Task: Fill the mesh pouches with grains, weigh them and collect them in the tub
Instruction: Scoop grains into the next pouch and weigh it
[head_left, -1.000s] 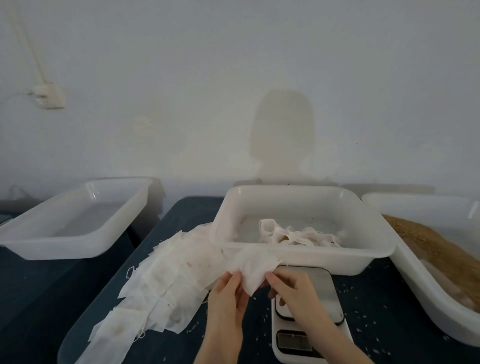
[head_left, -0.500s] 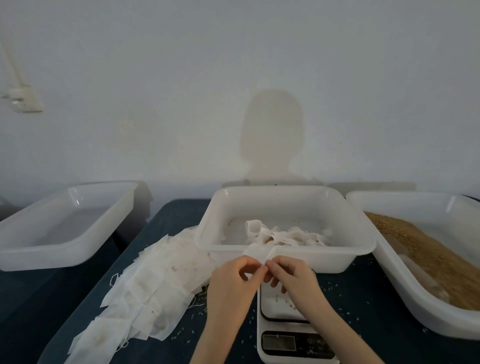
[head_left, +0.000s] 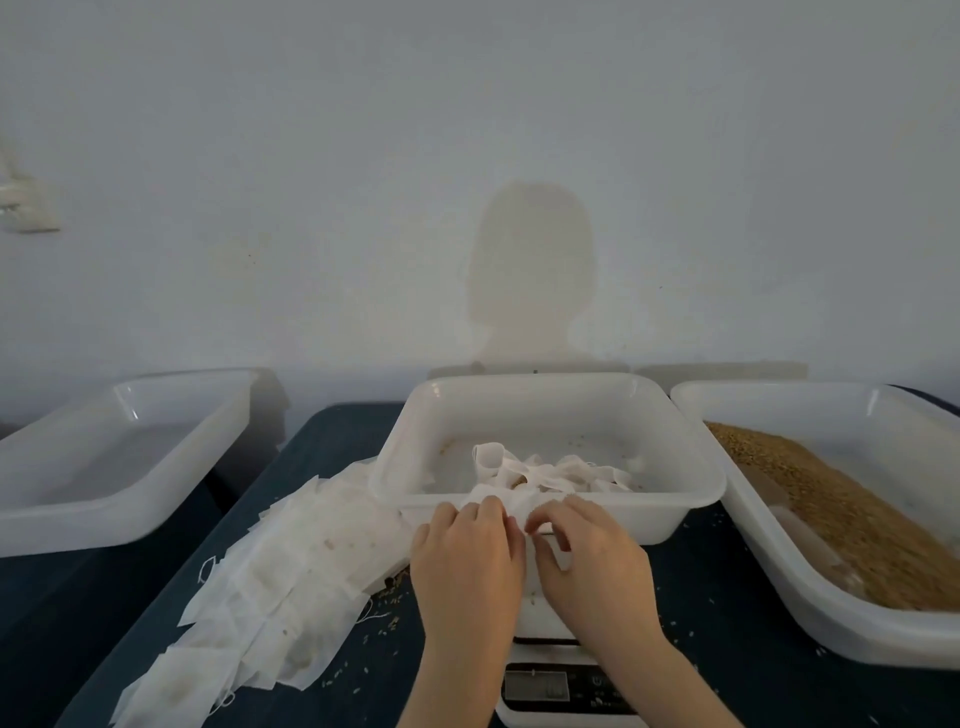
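Pinching mesh pouch (head_left: 511, 506), left hand (head_left: 467, 564), right hand (head_left: 592, 566), over scale (head_left: 550, 680)

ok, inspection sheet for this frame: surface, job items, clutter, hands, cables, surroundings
Surface: dark table, loose grains scattered on it.
Job items: pouch at the middle tub's near rim; more pouches inside; flat pouch pile left; grain tub right; scale under the hands.
Clutter: empty tub far left.
Hands: left hand and right hand both pinch the pouch.
Cables: nothing seen.
Surroundings: pale wall, head shadow, blurred wall fitting.
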